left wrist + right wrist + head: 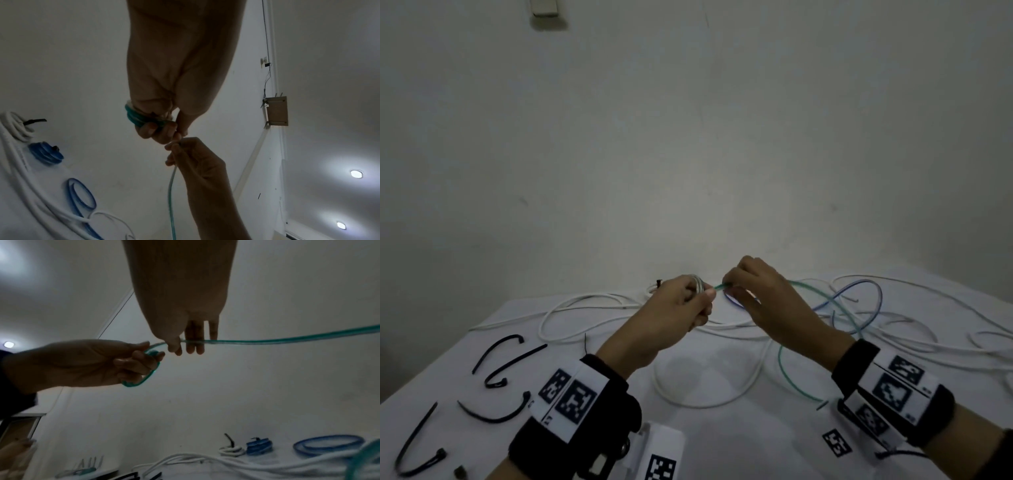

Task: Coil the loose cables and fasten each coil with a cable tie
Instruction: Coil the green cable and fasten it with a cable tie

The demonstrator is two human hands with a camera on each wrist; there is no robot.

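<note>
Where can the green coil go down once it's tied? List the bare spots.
Best: the bare table at the near edge, between the white cable loop and the printed marker. Also a strip between the black cable ties and that loop, under the left forearm. Crowded: the right side, where the blue cable and green cable cross white ones.

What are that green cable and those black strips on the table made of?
The green cable looks like glossy, translucent plastic sheathing: light glints along it and it bends softly. The black cable ties look like matte, springy plastic, probably nylon, holding stiff curves on the table.
</note>
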